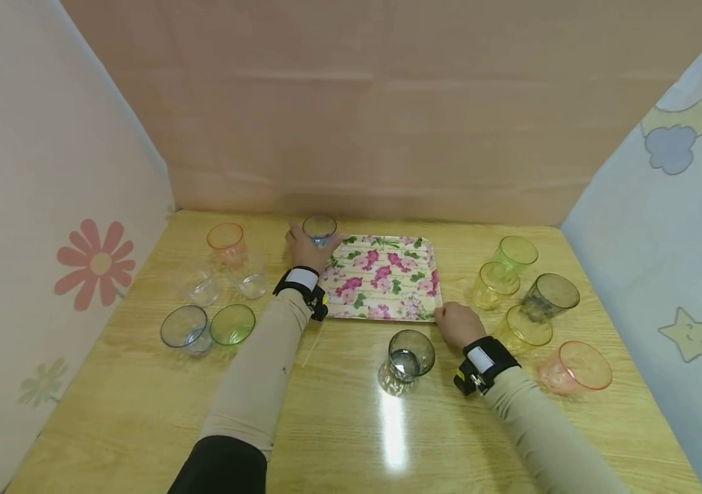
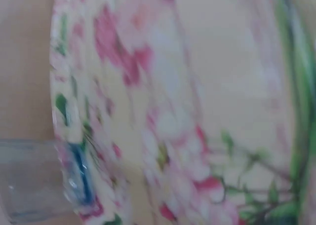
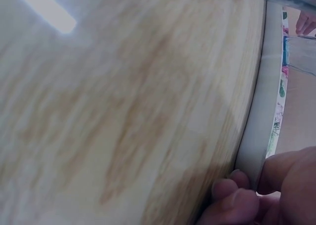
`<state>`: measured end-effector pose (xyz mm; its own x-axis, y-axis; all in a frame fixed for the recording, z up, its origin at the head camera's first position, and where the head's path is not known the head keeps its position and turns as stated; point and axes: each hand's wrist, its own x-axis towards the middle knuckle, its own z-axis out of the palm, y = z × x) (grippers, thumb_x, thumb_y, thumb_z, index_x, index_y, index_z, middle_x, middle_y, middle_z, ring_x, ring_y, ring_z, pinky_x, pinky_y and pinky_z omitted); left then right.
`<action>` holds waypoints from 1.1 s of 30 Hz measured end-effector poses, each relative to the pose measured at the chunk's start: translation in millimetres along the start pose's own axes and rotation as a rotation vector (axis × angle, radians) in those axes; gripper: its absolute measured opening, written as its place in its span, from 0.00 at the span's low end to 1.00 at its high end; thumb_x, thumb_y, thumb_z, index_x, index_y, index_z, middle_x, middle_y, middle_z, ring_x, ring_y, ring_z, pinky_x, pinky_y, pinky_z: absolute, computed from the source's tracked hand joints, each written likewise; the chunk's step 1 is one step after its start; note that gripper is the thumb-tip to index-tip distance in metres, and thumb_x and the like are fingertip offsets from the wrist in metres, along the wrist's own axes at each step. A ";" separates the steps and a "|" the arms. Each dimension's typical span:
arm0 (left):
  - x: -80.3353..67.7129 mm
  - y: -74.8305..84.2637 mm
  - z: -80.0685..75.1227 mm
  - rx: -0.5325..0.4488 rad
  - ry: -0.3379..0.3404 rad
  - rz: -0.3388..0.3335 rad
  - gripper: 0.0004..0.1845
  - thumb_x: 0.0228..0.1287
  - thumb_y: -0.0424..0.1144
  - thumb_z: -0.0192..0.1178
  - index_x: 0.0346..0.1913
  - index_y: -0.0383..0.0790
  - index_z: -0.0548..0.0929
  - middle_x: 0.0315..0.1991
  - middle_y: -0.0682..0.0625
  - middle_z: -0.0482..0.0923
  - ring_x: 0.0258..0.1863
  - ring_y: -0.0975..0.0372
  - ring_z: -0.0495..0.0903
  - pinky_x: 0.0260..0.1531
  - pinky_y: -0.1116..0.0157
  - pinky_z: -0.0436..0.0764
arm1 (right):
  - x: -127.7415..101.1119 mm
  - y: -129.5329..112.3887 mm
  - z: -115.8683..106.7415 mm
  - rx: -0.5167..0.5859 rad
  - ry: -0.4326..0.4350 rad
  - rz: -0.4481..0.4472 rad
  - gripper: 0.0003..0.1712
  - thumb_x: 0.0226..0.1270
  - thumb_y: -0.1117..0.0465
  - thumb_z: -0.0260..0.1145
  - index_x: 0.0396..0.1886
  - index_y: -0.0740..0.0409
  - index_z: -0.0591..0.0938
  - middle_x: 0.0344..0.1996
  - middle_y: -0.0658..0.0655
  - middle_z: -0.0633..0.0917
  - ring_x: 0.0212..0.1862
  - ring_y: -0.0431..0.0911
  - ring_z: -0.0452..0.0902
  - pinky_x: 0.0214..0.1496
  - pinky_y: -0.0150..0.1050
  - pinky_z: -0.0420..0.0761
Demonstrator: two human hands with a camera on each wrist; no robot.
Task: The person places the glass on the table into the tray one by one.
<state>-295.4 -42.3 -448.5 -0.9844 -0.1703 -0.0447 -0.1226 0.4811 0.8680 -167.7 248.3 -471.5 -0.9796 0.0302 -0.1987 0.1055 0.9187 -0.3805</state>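
A floral tray point(image 1: 381, 278) lies flat on the table. At its far left corner stands a clear tumbler with a blue base point(image 1: 320, 237), also in the left wrist view point(image 2: 76, 178). My left hand point(image 1: 309, 250) is spread beside that tumbler, thumb towards the tray; no fingers show in the left wrist view, and whether they touch the glass cannot be told. My right hand point(image 1: 458, 324) grips the near right corner of the tray, thumb at the rim and fingers curled against the outer side, as the right wrist view shows.
A grey tumbler point(image 1: 411, 357) stands in front of the tray. Several tinted and clear tumblers, among them an orange one point(image 1: 227, 241) and a green one point(image 1: 233, 325), stand left. More, including a dark one point(image 1: 551, 295) and a pink one point(image 1: 576, 368), stand right, near my right forearm.
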 end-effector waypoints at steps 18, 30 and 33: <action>-89.8 18.5 -1.8 -0.274 -0.063 0.222 0.33 0.84 0.49 0.39 0.79 0.31 0.49 0.77 0.31 0.50 0.73 0.41 0.60 0.69 0.44 0.64 | 2.6 -0.9 -0.3 0.006 -0.017 -0.001 0.23 0.77 0.59 0.48 0.17 0.56 0.70 0.16 0.55 0.70 0.23 0.49 0.68 0.27 0.41 0.66; -151.8 -15.2 6.5 -0.558 -0.800 0.498 0.75 0.45 0.85 0.51 0.81 0.35 0.32 0.82 0.37 0.37 0.80 0.45 0.43 0.76 0.50 0.48 | 0.3 -3.3 -3.2 0.021 -0.027 0.007 0.24 0.78 0.59 0.47 0.17 0.56 0.69 0.16 0.54 0.69 0.22 0.48 0.66 0.27 0.40 0.64; -167.5 -20.9 15.5 -0.519 -0.890 0.454 0.77 0.41 0.83 0.55 0.81 0.38 0.30 0.82 0.38 0.34 0.81 0.48 0.40 0.76 0.54 0.47 | -0.4 -3.5 -3.4 0.028 -0.035 0.016 0.24 0.78 0.59 0.47 0.16 0.55 0.68 0.16 0.54 0.68 0.21 0.48 0.64 0.27 0.39 0.63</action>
<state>-129.8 -10.6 -466.8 -0.6899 0.7035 0.1707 0.1328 -0.1089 0.9851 -168.2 246.4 -467.0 -0.9713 0.0305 -0.2359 0.1260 0.9071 -0.4017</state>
